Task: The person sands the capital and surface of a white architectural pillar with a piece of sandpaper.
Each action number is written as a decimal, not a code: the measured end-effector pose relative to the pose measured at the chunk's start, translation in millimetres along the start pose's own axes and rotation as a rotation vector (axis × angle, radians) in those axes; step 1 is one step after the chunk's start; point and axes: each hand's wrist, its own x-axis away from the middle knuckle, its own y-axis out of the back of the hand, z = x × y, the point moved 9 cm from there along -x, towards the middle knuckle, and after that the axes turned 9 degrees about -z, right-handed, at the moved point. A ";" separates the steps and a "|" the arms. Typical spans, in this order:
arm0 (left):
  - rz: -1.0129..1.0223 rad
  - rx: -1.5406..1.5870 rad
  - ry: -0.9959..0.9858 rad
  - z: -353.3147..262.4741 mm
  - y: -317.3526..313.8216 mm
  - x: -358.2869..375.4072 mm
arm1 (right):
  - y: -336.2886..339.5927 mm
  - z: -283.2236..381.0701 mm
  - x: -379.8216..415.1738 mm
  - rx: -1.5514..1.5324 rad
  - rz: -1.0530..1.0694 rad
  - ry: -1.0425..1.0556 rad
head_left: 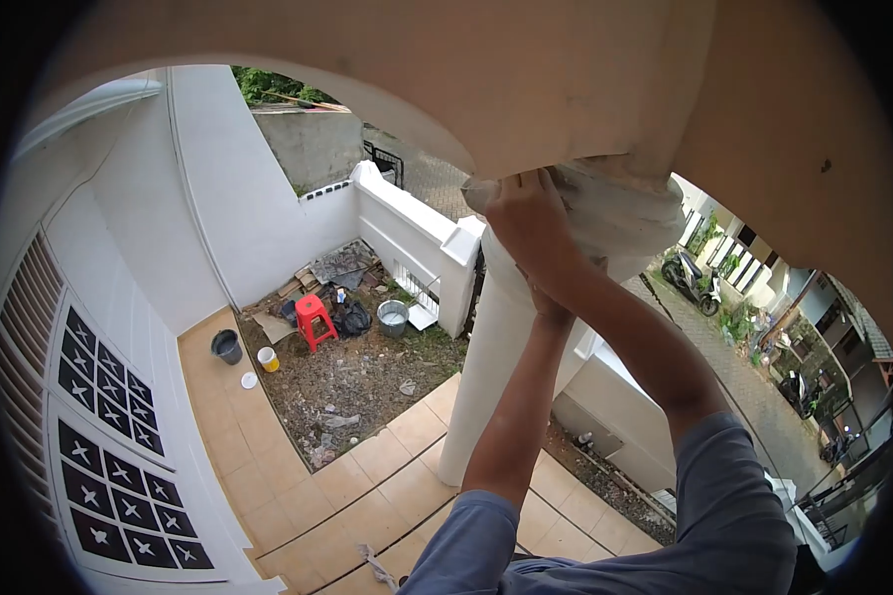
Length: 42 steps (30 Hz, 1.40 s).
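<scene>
A round white column (501,357) rises in front of me to a wider, rough capital (615,213) under a beige beam (566,89). My right hand (531,213) is raised to the capital's left side, just below the beam. Its fingers are bent and pressed together; whatever they hold, if anything, is hidden. My left hand (554,305) reaches up against the column below the capital. The right wrist crosses in front of it and covers most of its fingers, so its grip does not show.
Below left, a red stool (315,322), a metal bucket (393,317), a dark bucket (226,346) and a yellow-white pail (268,359) stand near a dirt patch (337,402). A low white wall (407,233) borders the yard. Motorbikes stand along the street at right.
</scene>
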 end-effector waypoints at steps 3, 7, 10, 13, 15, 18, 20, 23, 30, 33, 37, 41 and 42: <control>0.213 -0.036 0.068 55.1 -31.0 23.4 | -34.9 -3.6 -21.3 -0.023 0.212 -0.047; -0.052 -0.235 -0.275 -46.4 23.5 -26.8 | 40.7 -51.4 38.4 -0.274 -0.097 -0.045; -0.195 -0.185 -0.354 -71.9 42.7 -35.4 | 67.8 -127.0 117.0 -0.414 -0.213 -0.189; -0.177 -0.215 -0.362 -75.0 38.3 -35.1 | 71.4 -144.5 127.3 -0.504 -0.296 -0.216; -0.226 -0.229 -0.358 -76.6 40.8 -35.4 | 66.8 -122.3 112.3 -0.549 -0.350 -0.222; 0.114 -0.473 -0.186 -30.0 11.6 -23.0 | 52.8 -68.8 58.6 -0.425 -0.335 -0.181; 0.079 0.005 0.111 -13.9 13.6 -22.7 | 22.8 -52.7 44.9 -0.432 -0.037 -0.180; 0.012 -0.568 -0.373 -55.5 17.0 -30.2 | 60.8 -115.0 102.7 -0.556 -0.287 -0.307; -0.105 -0.154 -0.463 -83.8 33.8 -41.1 | 120.5 -233.4 273.5 -0.405 -0.180 -0.549; -0.097 -0.076 -0.387 -67.8 42.0 -41.3 | 201.1 -242.5 305.2 -0.277 -0.259 -0.596; -0.296 -0.125 -0.292 -101.6 99.3 -86.9 | 245.9 -214.7 411.6 -0.362 -0.106 -0.741; 0.121 -0.575 -0.413 -149.9 24.4 -75.5 | 210.7 -40.3 580.7 -0.856 0.558 -0.838; 0.201 -0.637 -0.581 -184.8 6.4 -38.7 | 213.5 9.0 636.6 -0.881 0.892 -0.860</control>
